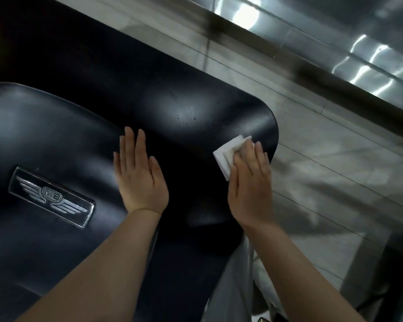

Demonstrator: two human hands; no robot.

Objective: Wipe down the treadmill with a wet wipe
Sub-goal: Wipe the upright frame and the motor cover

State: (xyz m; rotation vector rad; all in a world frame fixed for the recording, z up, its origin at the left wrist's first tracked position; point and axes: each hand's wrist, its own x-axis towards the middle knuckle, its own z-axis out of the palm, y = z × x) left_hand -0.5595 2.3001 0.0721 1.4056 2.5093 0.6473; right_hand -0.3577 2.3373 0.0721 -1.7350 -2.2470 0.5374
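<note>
Treadmill (172, 108): right hand (249, 182) presses wipe (226, 156).

Looks like a gym: a black treadmill (172, 108) with a winged badge (51, 197) on glossy floor tiles (323, 147).

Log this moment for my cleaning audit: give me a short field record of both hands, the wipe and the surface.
left hand: flat on the black treadmill cover, fingers straight
right hand: pressing the white wet wipe onto the cover near its rounded corner
wipe: folded, partly under the fingers
surface: specks visible beyond the wipe
badge: winged emblem left of the hands
</note>
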